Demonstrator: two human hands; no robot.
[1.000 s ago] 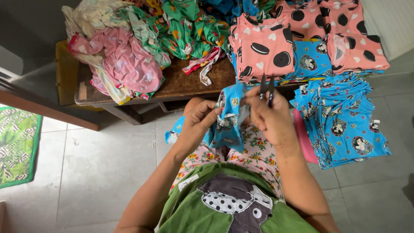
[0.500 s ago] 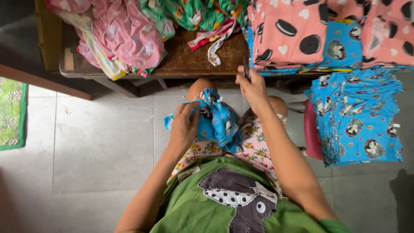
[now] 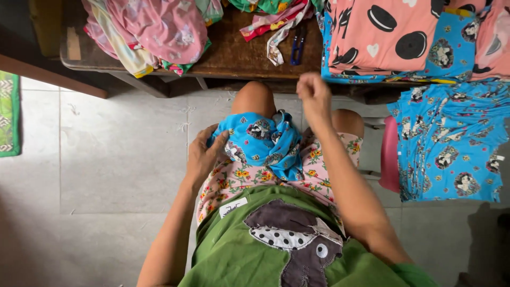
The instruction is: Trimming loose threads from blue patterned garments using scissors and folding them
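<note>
Two piles of cloth lie beyond the fingertips on the wooden table (image 3: 234,53): pink cookie-print garments (image 3: 393,37) ahead of the right fingers, and a pink bundle (image 3: 159,26) ahead of the left. Outward from the right fingers sits a stack of blue printed cloth (image 3: 451,143). The blue printed garment (image 3: 260,143) lies crumpled on the lap, with the left hand (image 3: 204,154) curled on its edge, gripping it. The right hand (image 3: 313,95) is loosely closed above it, just short of the table edge; whether it pinches anything cannot be told. Blue snips (image 3: 298,48) lie beyond the right knuckles.
</note>
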